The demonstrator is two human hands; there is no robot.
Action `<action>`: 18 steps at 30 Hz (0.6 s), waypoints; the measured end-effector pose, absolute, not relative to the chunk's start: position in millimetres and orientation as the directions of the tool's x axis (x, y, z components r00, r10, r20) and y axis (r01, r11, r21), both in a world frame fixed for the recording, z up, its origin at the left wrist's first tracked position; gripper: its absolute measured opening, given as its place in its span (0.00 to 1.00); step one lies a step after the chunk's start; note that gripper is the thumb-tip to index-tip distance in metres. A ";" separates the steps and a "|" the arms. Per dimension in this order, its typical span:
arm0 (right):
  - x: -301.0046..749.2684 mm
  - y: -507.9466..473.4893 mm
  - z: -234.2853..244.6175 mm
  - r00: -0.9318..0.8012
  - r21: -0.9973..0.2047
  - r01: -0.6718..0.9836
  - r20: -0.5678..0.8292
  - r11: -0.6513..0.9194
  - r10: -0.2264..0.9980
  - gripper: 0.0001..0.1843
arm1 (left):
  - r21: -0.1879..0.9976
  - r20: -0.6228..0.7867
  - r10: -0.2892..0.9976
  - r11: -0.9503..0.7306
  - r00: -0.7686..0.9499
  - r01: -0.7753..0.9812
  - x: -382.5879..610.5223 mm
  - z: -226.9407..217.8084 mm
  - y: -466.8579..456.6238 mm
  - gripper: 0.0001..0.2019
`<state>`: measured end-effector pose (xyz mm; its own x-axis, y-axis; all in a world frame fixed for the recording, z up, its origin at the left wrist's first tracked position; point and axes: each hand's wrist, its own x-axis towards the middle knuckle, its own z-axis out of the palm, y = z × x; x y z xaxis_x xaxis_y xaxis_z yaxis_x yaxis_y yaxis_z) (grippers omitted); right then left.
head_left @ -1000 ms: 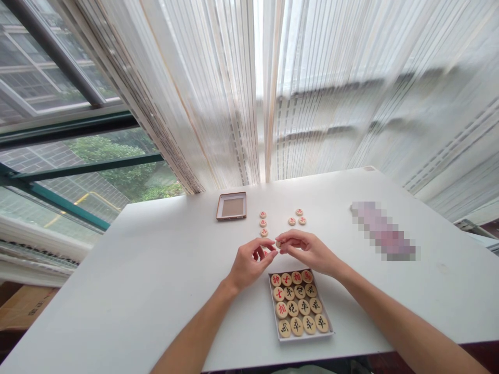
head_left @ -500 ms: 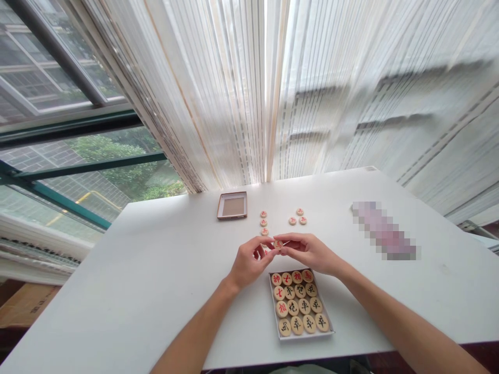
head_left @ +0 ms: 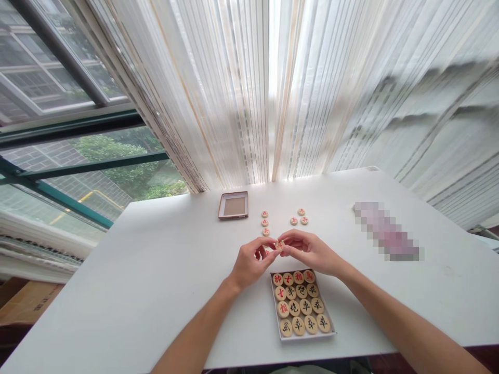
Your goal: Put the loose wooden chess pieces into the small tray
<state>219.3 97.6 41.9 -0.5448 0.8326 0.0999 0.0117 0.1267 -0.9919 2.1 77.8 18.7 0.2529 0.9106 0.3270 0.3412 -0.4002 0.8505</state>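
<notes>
Between the fingertips of both hands is a round wooden Chinese chess piece with a red character facing up toward me. My left hand pinches its left side; my right hand grips it from the right. Both are raised just above the table. Below them, close to me, a shallow white box holds rows of pieces with red and black characters. Beyond my left hand a column of red pieces lies on the table, its near end partly hidden by the fingers. Three more red pieces sit beyond my right hand.
An open box lid rests at the back of the white table. A pixelated pinkish object lies at the right. Striped curtains hang behind the table, with a window at the left and a cardboard box below it.
Both hands keep their pinch on the chess piece, and the right fingers have shifted slightly. The whole view has moved a little; the other pieces look the same.
</notes>
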 end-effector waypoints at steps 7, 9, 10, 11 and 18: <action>218.9 96.7 44.1 -0.543 -0.990 0.031 0.099 0.138 0.834 0.15 | 0.847 0.337 0.908 -0.408 0.249 0.341 1.7 18.1 77.6 0.12; 218.4 97.0 44.5 -0.540 -0.991 0.030 0.097 0.134 0.836 0.15 | 0.850 0.337 0.907 -0.408 0.250 0.334 1.6 18.3 77.6 0.12; 218.2 97.2 44.6 -0.539 -0.991 0.027 0.099 0.134 0.837 0.15 | 0.851 0.337 0.907 -0.408 0.251 0.331 1.6 18.4 77.5 0.11; 218.0 97.3 44.6 -0.538 -0.991 0.021 0.103 0.135 0.837 0.15 | 0.852 0.338 0.907 -0.408 0.252 0.328 1.5 18.5 77.6 0.11; 218.8 97.5 43.7 -0.543 -0.991 0.031 0.095 0.134 0.834 0.16 | 0.854 0.345 0.902 -0.416 0.259 0.313 2.1 18.4 77.8 0.11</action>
